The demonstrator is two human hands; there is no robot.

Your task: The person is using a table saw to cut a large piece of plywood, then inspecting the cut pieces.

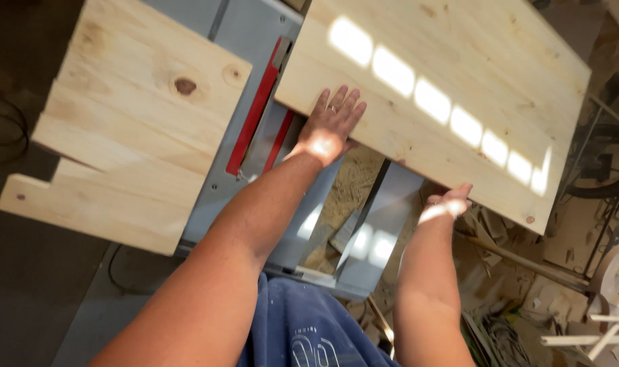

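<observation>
Your right hand [447, 204] curls under the near edge of the big pine board [452, 88], taking its weight, while your left hand [331, 129] lies flat, fingers spread, pinning it to the grey saw table [252, 41]. Notched offcut [129, 122] sits left of the red guard [255, 112].

We're over a dark concrete floor [24, 285] with a black cable [4, 129] on the left, wood offcuts [561, 306] and sawdust [350, 190] heaped on the right, and sunlight coming through in bright square patches.
</observation>
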